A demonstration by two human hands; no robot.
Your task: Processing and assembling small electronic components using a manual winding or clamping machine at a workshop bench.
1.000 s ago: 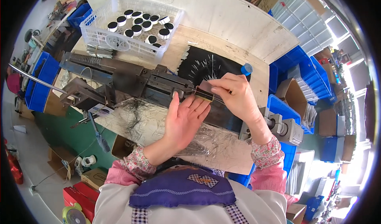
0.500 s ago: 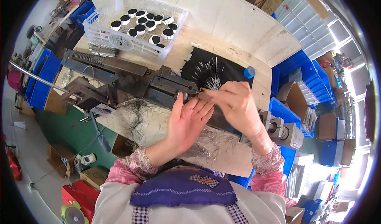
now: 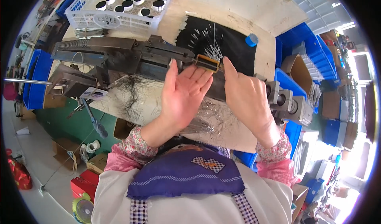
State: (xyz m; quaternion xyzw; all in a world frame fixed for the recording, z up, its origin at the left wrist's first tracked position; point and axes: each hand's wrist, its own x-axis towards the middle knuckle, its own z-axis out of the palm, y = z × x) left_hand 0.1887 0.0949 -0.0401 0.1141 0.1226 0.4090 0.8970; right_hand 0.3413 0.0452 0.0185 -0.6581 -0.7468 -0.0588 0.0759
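One long metal fixture (image 3: 123,55) spans the tabletop (image 3: 240,141). Crate (image 3: 107,21), far-left corner: white pieces (image 3: 139,0) look done. Black cloth (image 3: 242,54), far edge. Left hand (image 3: 183,92) open, palm up, fingertips (image 3: 192,71) seemingly touching brass-edged box (image 3: 207,63), mid-surface; right hand (image 3: 249,95) just beside it, can't tell if gripping. Loose pins (image 3: 213,50) on cloth look unused.

No lettering can be read. The white label (image 3: 94,93) on the dark metal frame (image 3: 71,79) near the tabletop (image 3: 240,138)'s left edge has print too small to make out. An orange mark (image 3: 208,163) on the purple apron (image 3: 182,178)'s checked patch (image 3: 216,167) is too blurred to tell whether it is lettering.
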